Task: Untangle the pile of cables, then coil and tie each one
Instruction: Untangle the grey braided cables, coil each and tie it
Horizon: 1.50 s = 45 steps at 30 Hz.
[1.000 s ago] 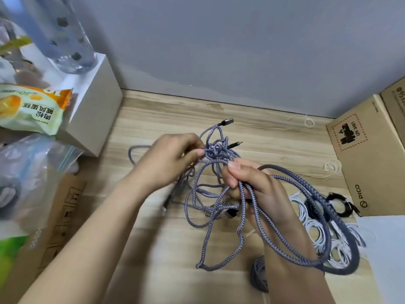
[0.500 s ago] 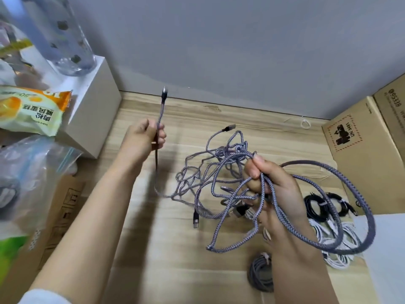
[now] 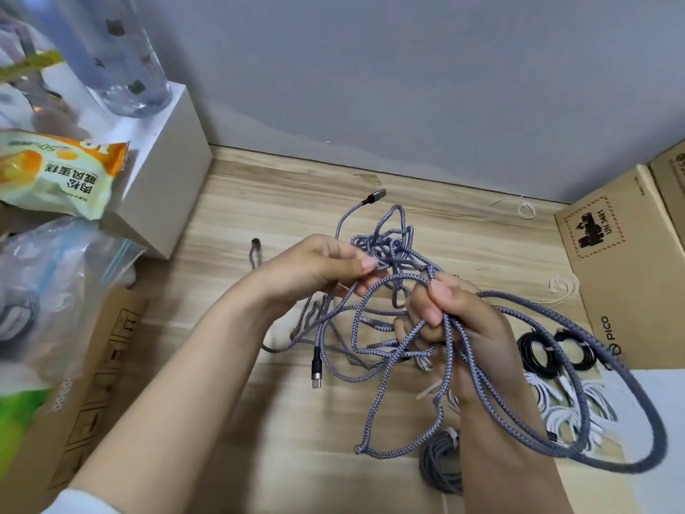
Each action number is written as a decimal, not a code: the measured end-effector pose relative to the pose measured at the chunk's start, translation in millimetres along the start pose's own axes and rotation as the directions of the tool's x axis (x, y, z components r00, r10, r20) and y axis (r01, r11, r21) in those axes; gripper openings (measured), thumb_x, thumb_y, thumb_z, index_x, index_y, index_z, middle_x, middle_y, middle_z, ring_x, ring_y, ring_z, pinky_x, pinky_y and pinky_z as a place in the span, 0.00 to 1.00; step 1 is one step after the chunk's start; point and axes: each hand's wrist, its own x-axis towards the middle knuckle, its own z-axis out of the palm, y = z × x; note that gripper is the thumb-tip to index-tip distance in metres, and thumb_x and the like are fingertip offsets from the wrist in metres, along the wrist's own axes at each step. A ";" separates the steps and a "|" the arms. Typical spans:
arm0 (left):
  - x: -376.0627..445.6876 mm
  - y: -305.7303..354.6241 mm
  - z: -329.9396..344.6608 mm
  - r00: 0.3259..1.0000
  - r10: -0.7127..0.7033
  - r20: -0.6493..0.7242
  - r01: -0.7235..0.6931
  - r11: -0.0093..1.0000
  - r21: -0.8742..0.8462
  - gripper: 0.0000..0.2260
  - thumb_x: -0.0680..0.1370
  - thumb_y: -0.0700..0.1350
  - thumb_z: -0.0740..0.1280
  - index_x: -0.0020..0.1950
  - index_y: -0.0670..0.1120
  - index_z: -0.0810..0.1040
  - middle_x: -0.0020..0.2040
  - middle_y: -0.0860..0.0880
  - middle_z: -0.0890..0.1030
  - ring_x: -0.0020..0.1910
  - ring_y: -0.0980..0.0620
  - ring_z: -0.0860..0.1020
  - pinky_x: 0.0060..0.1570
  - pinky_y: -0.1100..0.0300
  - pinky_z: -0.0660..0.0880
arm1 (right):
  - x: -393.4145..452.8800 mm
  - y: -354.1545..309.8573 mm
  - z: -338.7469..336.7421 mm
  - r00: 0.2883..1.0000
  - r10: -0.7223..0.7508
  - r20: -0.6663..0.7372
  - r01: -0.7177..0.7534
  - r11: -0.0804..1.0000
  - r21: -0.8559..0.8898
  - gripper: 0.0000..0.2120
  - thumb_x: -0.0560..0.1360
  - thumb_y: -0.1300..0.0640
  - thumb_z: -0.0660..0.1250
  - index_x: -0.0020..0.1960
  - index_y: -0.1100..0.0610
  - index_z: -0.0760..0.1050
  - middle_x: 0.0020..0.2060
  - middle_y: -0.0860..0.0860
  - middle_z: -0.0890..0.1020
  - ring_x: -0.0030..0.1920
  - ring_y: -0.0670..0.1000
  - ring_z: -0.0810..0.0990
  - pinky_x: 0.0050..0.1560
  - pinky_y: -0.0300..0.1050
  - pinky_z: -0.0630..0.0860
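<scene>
Nearest to me, below the right hand's grip, a gray coil (image 3: 443,465) lies tied on the table (image 3: 259,439), prob. parked there as finished work. Right hand (image 3: 461,330) has fingers curled tight round a bunch of braided strands, acting as anchor so the tangle (image 3: 389,276) hangs off the wood and its loops show; one thick loop (image 3: 611,383) swings out to the right of that grip and back. Left hand (image 3: 318,270), just across from it, pinches strands at the knot w/ thumb and fingertips, looks like picking one line to work loose. A plug (image 3: 317,374) dangles below the pinch. Right of the grip, black coils (image 3: 556,352) and white coils (image 3: 578,413) sit bundled, out of the way. Beyond the knot another plug (image 3: 376,196) pokes up toward the wall.
</scene>
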 end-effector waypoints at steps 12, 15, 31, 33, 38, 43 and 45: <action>6.6 -5.4 8.2 0.903 0.193 -0.384 -0.230 0.972 -0.050 0.16 0.66 0.28 0.72 0.29 0.49 0.78 0.28 0.55 0.79 0.36 0.47 0.72 0.35 0.66 0.75 | -1.5 -2.8 -2.7 0.999 -0.046 -0.029 0.050 0.985 0.166 0.17 0.59 0.48 0.78 0.28 0.55 0.71 0.22 0.47 0.71 0.20 0.44 0.65 0.29 0.44 0.53; 7.1 -9.5 4.5 0.844 0.268 -0.464 -0.225 0.963 0.149 0.17 0.62 0.32 0.77 0.27 0.54 0.80 0.31 0.51 0.79 0.37 0.46 0.76 0.40 0.55 0.77 | -1.7 -2.8 -3.1 0.999 -0.038 -0.039 0.044 0.987 0.156 0.17 0.58 0.48 0.78 0.28 0.54 0.72 0.22 0.47 0.71 0.21 0.44 0.66 0.29 0.45 0.54; 9.7 -15.6 7.9 0.669 0.488 -0.560 -0.015 0.763 0.646 0.17 0.60 0.49 0.80 0.34 0.51 0.72 0.28 0.57 0.70 0.30 0.57 0.68 0.32 0.59 0.63 | 1.0 -1.7 -5.0 1.000 0.008 -0.001 -0.008 1.000 -0.003 0.16 0.60 0.43 0.75 0.27 0.52 0.73 0.21 0.46 0.67 0.22 0.43 0.63 0.29 0.47 0.51; 8.5 -13.7 7.6 0.701 0.418 -0.578 -0.028 0.826 0.564 0.15 0.60 0.49 0.80 0.35 0.51 0.74 0.25 0.55 0.67 0.26 0.57 0.65 0.30 0.61 0.61 | 0.1 -1.9 -5.4 1.000 0.006 -0.006 -0.006 1.000 -0.001 0.17 0.59 0.43 0.76 0.26 0.52 0.73 0.21 0.46 0.67 0.22 0.44 0.62 0.30 0.48 0.50; 8.4 -10.7 -8.1 0.739 0.285 -0.611 -0.052 0.927 0.370 0.12 0.63 0.44 0.79 0.30 0.53 0.76 0.24 0.54 0.70 0.24 0.60 0.65 0.29 0.63 0.63 | -2.8 -4.6 -8.4 0.994 -0.076 -0.078 0.088 0.983 0.161 0.18 0.57 0.47 0.78 0.27 0.54 0.70 0.21 0.47 0.68 0.20 0.46 0.61 0.29 0.45 0.53; 11.2 -24.5 -30.6 0.807 0.120 -0.579 -0.107 0.993 0.058 0.11 0.77 0.40 0.66 0.34 0.45 0.76 0.20 0.53 0.71 0.20 0.58 0.68 0.26 0.66 0.66 | -4.2 -6.8 -8.3 0.991 -0.119 -0.067 0.125 0.988 0.086 0.16 0.58 0.44 0.76 0.25 0.52 0.73 0.20 0.45 0.68 0.21 0.47 0.58 0.29 0.47 0.52; 10.6 -25.9 -31.3 0.844 0.031 -0.536 -0.109 0.987 -0.115 0.15 0.80 0.39 0.59 0.33 0.42 0.72 0.18 0.53 0.67 0.19 0.58 0.64 0.24 0.67 0.65 | -3.9 -6.1 -7.5 0.991 -0.121 -0.052 0.125 0.989 0.085 0.16 0.60 0.45 0.76 0.26 0.52 0.73 0.21 0.45 0.68 0.21 0.45 0.62 0.29 0.46 0.54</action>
